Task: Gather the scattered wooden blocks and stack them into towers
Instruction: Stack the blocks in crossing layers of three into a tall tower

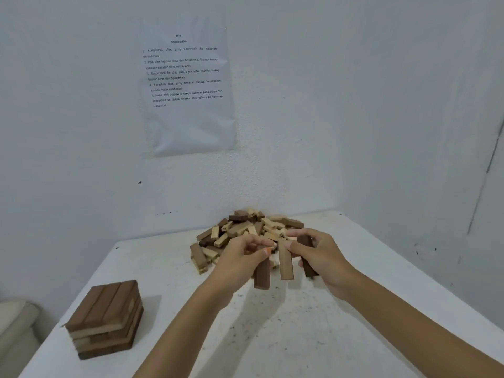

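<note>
Wooden blocks (pixel 285 261) hang from both hands, just in front of the pile (pixel 245 230). The left hand (pixel 242 255) pinches a dark one, and the right hand (pixel 321 255) curls round another dark one. It seems best to line them up side by side, then lay them flat on the tower (pixel 106 317), far left of the pile.

Looks like a bare little task room, not a lived-in home or a proper workshop. Plain white textured walls (pixel 354 105) meet in a corner at 1 o'clock, and a scuffed white table (pixel 272 336) is shoved right into it. A printed sheet (pixel 188 85) with 5 numbered steps hangs at 11 o'clock. On the table are wooden blocks (pixel 245 227) piled at 12 o'clock and a neat stack (pixel 106 317) at 10 o'clock.
</note>
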